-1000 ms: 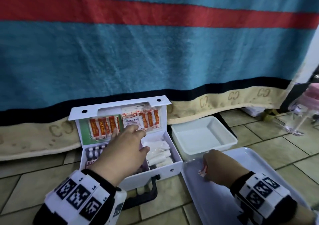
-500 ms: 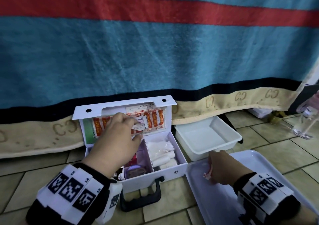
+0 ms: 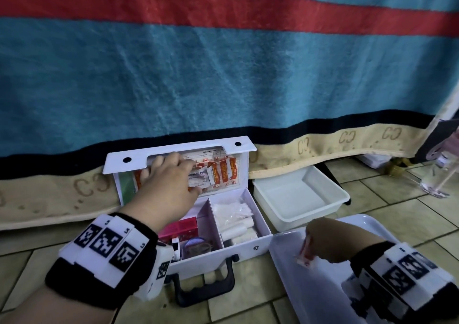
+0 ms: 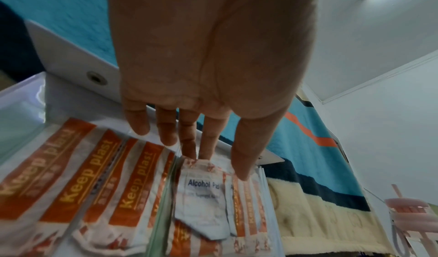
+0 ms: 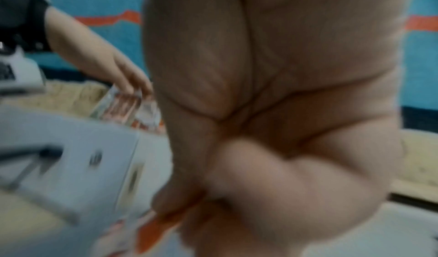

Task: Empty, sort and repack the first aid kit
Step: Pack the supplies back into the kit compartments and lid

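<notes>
Two hands, two jobs: my left hand (image 3: 166,187) reaches into the raised lid of the first aid kit (image 3: 246,245), fingers (image 4: 189,144) straight and loose, their tips at the top edge of an alcohol pad (image 4: 201,195) tucked among the plaster packets (image 4: 94,167) — touching, not yet gripping, as far as I can tell. My right hand (image 3: 332,241) is curled round an orange-and-white packet (image 3: 305,253), holding it over the near-left corner of the flat white tray (image 3: 372,226) on the floor. The kit sits open against the blanket's hem, its base compartments not yet emptied. I'd guess the risk is in the lid: the packets overlap closely, so pulling one could drag its neighbours out, or push the lid back. Room is tight there — the lid's lip hangs just above my knuckles. The deep tub (image 3: 298,194) beside the kit's right wall offers open space for sorting.
</notes>
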`<action>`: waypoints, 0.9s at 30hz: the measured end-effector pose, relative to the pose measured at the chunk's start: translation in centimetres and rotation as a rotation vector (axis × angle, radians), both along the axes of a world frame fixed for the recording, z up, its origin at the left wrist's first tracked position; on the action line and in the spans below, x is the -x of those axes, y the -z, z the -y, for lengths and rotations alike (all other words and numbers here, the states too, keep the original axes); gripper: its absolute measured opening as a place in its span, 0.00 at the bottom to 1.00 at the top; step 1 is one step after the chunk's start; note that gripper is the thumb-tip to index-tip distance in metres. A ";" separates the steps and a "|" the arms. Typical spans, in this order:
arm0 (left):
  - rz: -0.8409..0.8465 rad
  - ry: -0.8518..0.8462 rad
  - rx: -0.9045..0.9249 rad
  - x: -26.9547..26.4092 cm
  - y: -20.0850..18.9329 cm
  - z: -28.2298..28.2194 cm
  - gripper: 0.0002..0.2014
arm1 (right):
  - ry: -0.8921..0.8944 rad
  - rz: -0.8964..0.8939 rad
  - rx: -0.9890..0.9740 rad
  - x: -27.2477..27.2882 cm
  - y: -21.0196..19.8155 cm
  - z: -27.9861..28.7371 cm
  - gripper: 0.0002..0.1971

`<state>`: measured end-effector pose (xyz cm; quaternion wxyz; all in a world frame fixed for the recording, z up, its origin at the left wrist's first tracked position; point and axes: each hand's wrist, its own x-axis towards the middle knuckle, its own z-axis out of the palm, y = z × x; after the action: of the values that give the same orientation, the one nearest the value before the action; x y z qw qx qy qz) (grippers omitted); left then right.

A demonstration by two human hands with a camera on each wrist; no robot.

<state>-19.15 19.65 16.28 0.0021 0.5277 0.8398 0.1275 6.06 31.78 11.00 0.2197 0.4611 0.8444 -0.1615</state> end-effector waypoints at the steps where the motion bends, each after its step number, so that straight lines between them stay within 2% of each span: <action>1: -0.004 0.001 0.001 0.1 0.0 0.0 0.27 | -0.024 -0.046 0.079 0.5 -1.3 0.4 0.13; 3: 0.005 -0.004 -0.007 0.3 -0.1 0.2 0.24 | -0.068 -0.264 0.149 2.0 -3.5 1.0 0.06; 5: 0.027 -0.003 -0.010 0.5 -0.1 0.5 0.21 | -0.061 -0.540 0.120 4.0 -4.8 1.2 0.04; 9: 0.034 0.021 0.021 0.8 0.2 1.4 0.21 | -0.019 -0.915 0.138 8.7 -5.3 1.2 0.05; 12: -0.015 0.038 0.053 0.6 0.5 1.9 0.24 | 0.098 -1.250 0.212 12.1 -5.7 1.2 0.10; 14: -0.040 0.041 0.075 0.5 0.7 2.1 0.27 | 0.157 -1.373 0.116 13.9 -6.1 1.0 0.09; 16: -0.046 0.044 0.090 0.5 0.9 2.3 0.29 | 0.106 -1.349 -0.093 15.1 -6.4 0.9 0.07; 18: -0.059 0.042 0.091 0.6 1.0 2.4 0.29 | -0.027 -1.215 -0.251 15.7 -6.7 1.1 0.06; 21: -0.061 0.041 0.093 0.6 0.9 2.4 0.26 | -0.212 -0.953 -0.365 16.7 -6.3 1.4 0.07; 27: -0.050 0.043 0.076 0.3 0.9 2.6 0.17 | -0.447 -0.691 -0.560 18.1 -6.7 1.6 0.13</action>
<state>-19.50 17.01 15.35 0.0041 0.5481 0.8324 0.0823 -12.05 30.20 17.67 -0.1757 0.2295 0.9571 -0.0209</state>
